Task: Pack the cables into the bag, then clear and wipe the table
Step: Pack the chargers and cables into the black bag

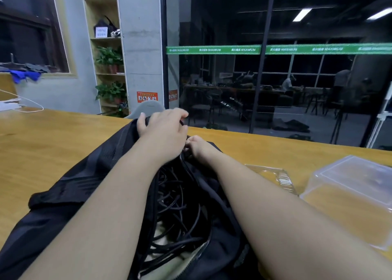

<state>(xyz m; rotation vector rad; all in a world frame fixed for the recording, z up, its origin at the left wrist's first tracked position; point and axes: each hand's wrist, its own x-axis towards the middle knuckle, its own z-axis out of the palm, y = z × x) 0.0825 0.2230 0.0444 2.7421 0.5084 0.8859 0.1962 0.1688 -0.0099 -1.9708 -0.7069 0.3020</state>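
A black bag (70,186) lies open on the wooden table (42,140), its mouth facing me. A tangle of black cables (178,207) sits inside the opening. My left hand (163,129) grips the bag's far top edge, fingers curled over the fabric. Just right of it, my right hand (198,147) pinches the bag's rim at the far end of the opening; whether it holds a zipper pull is hidden. Both forearms stretch over the bag.
Two clear plastic containers stand to the right: a flat lid (273,178) and a deeper box (352,197). A white cable and power strip (12,106) lie at the far left. A grey chair back (148,108) rises behind the table, with a glass wall beyond.
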